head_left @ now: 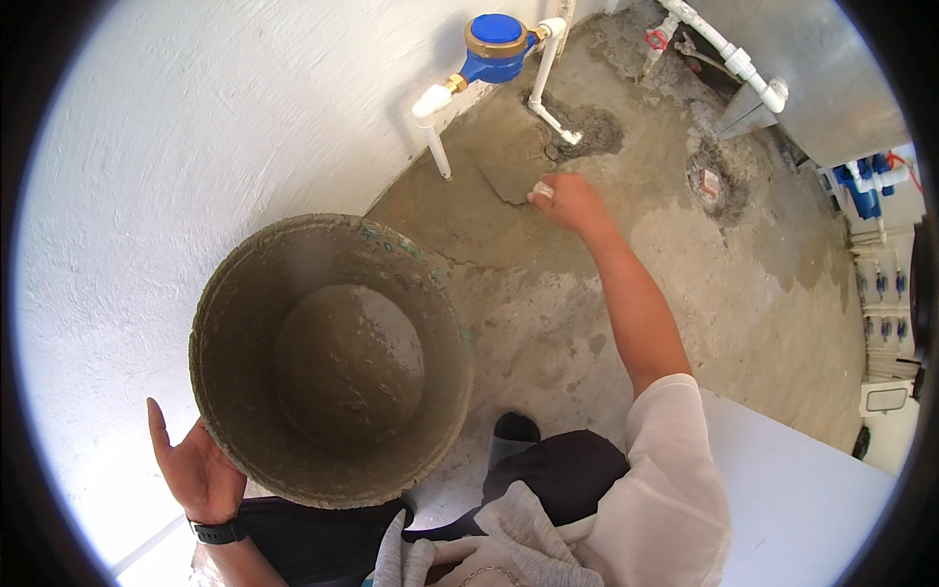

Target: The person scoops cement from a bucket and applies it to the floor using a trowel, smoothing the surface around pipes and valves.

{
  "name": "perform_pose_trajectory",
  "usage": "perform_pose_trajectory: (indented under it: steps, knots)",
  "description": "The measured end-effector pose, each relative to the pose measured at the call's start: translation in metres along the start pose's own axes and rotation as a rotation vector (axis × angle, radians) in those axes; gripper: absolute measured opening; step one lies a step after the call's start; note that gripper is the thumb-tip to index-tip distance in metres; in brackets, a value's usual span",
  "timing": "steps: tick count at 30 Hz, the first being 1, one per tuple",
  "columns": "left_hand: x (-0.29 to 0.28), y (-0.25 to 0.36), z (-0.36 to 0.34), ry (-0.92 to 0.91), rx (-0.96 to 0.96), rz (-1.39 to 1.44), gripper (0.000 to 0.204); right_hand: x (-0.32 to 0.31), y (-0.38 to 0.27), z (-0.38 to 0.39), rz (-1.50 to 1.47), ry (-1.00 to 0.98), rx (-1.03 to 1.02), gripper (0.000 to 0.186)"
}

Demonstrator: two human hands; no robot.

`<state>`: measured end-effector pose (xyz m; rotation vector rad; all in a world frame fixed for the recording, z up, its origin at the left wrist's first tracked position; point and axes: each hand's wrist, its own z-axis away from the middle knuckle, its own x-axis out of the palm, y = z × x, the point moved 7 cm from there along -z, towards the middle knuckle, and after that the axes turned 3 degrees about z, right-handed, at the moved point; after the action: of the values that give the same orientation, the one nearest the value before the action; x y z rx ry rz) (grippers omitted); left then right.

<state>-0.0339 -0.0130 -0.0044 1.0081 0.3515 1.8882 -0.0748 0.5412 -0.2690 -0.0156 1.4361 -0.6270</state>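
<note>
My left hand [201, 468] cups the near rim of a cement-crusted bucket [220, 323], steadying it beside my knee; wet grey mortar lies in its bottom. My right hand [565, 201] reaches out to the concrete floor and is closed around a small pale tool, its tip resting on a fresh dark patch of mortar [514, 171]. The patch lies near the foot of a white pipe [438, 147] that rises to a blue water meter [494, 44] on the wall.
A second white pipe [548, 93] enters a damp mortar patch in the floor. More white piping [729, 54] runs along a grey metal box at the upper right. A white wall [196, 127] curves on the left. Blue valves [866, 191] stand far right.
</note>
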Motion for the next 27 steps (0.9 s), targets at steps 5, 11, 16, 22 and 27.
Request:
perform_pose_trajectory:
  steps: [5, 11, 16, 22, 27]
  knots:
    - [-0.001, 0.0, 0.0, -0.046, -0.018, 0.005, 0.097, 0.0, 0.014, -0.01, 0.037, 0.019, 0.051, 0.042]
    - [-0.003, 0.0, -0.001, 0.035, 0.018, -0.001, 0.097, -0.03, 0.06, -0.005, 0.014, 0.087, 0.114, 0.043]
    - [0.003, -0.002, 0.001, 0.06, 0.017, -0.016, 0.097, -0.003, -0.011, -0.029, -0.004, 0.072, 0.019, 0.039]
    - [0.008, -0.002, 0.001, 0.023, 0.0, -0.01, 0.095, 0.014, -0.083, -0.07, 0.123, -0.076, -0.03, 0.042]
    - [0.004, -0.003, 0.002, 0.057, 0.025, -0.023, 0.096, 0.019, -0.066, -0.073, 0.076, -0.02, 0.08, 0.042]
